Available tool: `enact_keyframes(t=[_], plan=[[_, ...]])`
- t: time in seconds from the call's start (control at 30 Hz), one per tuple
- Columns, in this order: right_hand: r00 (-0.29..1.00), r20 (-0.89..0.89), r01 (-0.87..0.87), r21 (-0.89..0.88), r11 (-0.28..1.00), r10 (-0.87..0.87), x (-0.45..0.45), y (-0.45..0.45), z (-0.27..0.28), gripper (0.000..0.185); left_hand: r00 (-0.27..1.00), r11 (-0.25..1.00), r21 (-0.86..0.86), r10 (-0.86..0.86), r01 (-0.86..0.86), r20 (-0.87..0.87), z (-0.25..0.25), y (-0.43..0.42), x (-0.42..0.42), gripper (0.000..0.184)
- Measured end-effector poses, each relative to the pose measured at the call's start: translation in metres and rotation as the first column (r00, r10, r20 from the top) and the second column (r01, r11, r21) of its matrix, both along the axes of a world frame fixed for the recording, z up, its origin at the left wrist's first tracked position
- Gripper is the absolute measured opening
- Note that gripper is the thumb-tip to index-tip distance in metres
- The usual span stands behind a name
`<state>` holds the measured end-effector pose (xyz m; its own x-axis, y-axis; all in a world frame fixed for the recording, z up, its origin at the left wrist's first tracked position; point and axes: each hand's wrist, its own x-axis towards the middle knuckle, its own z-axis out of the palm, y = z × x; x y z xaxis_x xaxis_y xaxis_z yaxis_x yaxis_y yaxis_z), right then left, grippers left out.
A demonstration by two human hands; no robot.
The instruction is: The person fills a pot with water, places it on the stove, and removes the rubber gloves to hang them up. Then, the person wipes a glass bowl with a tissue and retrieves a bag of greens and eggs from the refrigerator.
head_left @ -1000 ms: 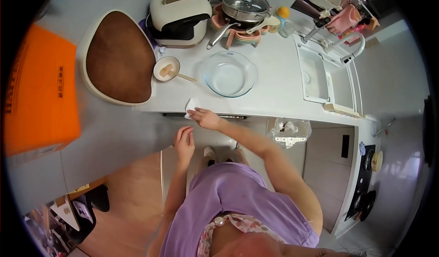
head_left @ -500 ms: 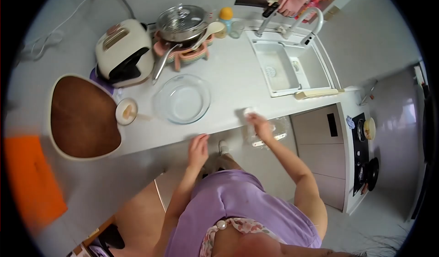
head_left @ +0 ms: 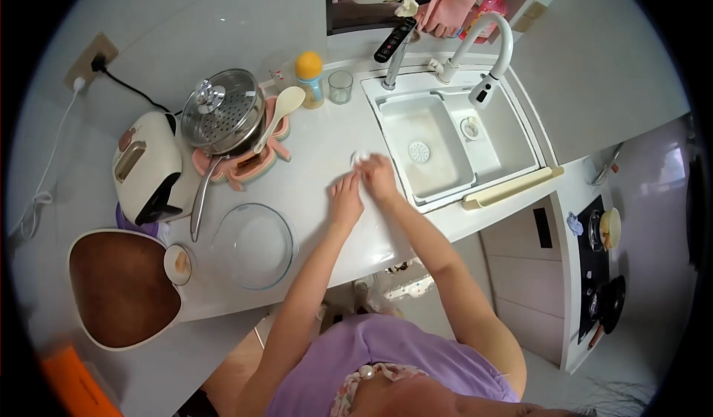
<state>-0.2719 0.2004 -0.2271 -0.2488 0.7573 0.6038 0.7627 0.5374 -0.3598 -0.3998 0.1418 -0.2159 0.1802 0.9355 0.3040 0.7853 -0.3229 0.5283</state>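
Note:
My right hand (head_left: 378, 178) is over the counter just left of the sink, its fingers closed on a small white wad (head_left: 359, 155). The wad is blurred, so I cannot tell whether it is tissue or cloth. Close beside it, my left hand (head_left: 346, 198) has its fingers stretched forward over the counter, with nothing seen in it. A clear glass bowl (head_left: 256, 246) stands to the left of my left forearm. Beyond both hands is a drinking glass (head_left: 340, 88) by a yellow-capped bottle (head_left: 310, 81).
A double white sink (head_left: 423, 187) with a pull-out faucet (head_left: 499, 53) lies right. At left are a lidded steamer pan (head_left: 223, 116), a spoon (head_left: 286, 105), a cream appliance (head_left: 148, 168), a small white bowl (head_left: 178, 264) and a brown tray (head_left: 119, 291). A stove (head_left: 590, 268) is far right.
Both hands have moved forward from the counter's front edge to its middle and come together. The white wad has moved with my right hand. The view has shifted toward the sink.

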Motion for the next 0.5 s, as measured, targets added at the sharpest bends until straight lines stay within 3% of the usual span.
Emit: enact_keyframes(t=[0.07,0.2,0.23,0.3,0.37,0.5], plan=[[0.985,0.138,0.113,-0.095,0.989,-0.100,0.018,0.045,0.018,0.018,0.997,1.000,0.013,0.029,-0.028,-0.066,0.002,0.036,0.025,0.043],[0.976,0.040,0.216,-0.214,0.953,-0.213,0.028,0.051,0.012,0.017,0.999,0.998,-0.066,-0.020,0.018,-0.030,0.020,0.058,0.049,0.043],[0.960,0.070,0.279,-0.280,0.919,-0.270,0.028,0.032,0.000,0.018,1.000,0.998,-0.065,-0.026,0.027,0.015,0.023,0.054,0.049,0.042],[0.986,0.063,0.167,-0.262,0.951,-0.156,0.031,-0.035,0.011,0.020,0.995,0.997,-0.059,-0.045,0.051,0.094,0.022,0.027,0.038,0.039],[0.988,0.035,0.152,-0.236,0.960,-0.148,0.033,-0.111,0.009,0.023,0.981,0.979,-0.081,-0.182,0.187,0.074,0.011,-0.011,0.028,0.035],[0.998,0.009,0.060,-0.450,0.891,-0.063,0.056,-0.229,0.002,0.020,0.846,0.848,-0.008,-0.527,0.529,0.083,0.018,-0.102,0.023,0.030]])
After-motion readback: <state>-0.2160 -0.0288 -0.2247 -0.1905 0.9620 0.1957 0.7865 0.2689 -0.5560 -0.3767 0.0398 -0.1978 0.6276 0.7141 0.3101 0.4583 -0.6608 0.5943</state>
